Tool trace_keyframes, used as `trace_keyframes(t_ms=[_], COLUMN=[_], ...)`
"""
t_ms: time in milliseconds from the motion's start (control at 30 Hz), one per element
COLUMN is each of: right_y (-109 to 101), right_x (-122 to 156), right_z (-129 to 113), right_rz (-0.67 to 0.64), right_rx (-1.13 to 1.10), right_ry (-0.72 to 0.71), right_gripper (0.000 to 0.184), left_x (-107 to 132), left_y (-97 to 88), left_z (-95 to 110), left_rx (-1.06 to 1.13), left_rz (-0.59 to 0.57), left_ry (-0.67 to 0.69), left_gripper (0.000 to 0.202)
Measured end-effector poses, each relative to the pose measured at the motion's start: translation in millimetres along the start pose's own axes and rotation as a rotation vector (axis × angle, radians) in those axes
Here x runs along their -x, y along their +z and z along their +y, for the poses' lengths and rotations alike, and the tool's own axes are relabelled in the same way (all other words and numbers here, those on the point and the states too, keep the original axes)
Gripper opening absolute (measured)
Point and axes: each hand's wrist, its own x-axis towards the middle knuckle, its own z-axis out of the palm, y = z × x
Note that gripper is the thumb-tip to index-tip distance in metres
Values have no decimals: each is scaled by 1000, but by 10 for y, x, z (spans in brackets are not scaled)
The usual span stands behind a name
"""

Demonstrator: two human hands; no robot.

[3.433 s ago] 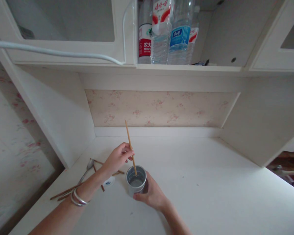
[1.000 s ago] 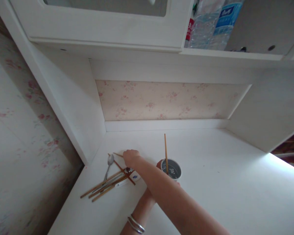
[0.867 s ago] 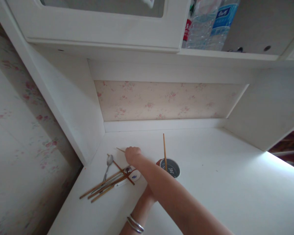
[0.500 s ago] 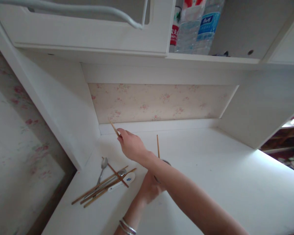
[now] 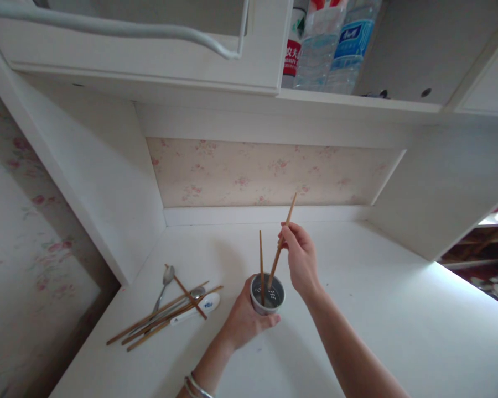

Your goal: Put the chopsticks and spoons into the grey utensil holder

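Note:
My left hand [image 5: 248, 315] is wrapped round a grey utensil holder [image 5: 280, 303] with holes in its bottom. One chopstick [image 5: 261, 257] stands inside it, leaning on the rim. Between the fingertips of my right hand [image 5: 302, 254] is a second chopstick [image 5: 289, 213], tilted, its lower end inside the holder's mouth. To the left on the white desktop lies a loose pile: several wooden chopsticks [image 5: 128, 330], a metal spoon [image 5: 169, 274], another metal spoon [image 5: 198, 292] partly covered, and a white spoon with a blue pattern [image 5: 209, 302].
Above the desktop hangs a white cabinet [image 5: 149, 66] with a pale bar handle [image 5: 182, 34]. Plastic water bottles [image 5: 351, 47] stand on its open shelf. White side panels [image 5: 440, 182] bound the desk left and right.
My right hand has swung from the left, above the pile, over to the right with its chopstick, whose lower end is now in the holder. My left hand still holds the holder.

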Motion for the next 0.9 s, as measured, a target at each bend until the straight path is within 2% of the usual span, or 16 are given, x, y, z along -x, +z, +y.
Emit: trace_keyframes(t_ms=[167, 300, 567, 900], right_y=[-155, -173, -228, -350], right_x=[182, 295, 315, 385], right_z=[383, 542, 610, 615], right_rz=[-128, -176, -275, -371], right_rx=[117, 149, 204, 195], right_ry=[111, 161, 301, 293], right_gripper=[28, 30, 34, 32], left_x=[-17, -43, -57, -61], left_y=[-16, -31, -43, -82], left_z=[-63, -147, -175, -181], left_rx=[13, 62, 103, 84], left_rz=[-27, -38, -59, -71], left_ry=[19, 28, -6, -56], left_gripper=[73, 79, 84, 88])
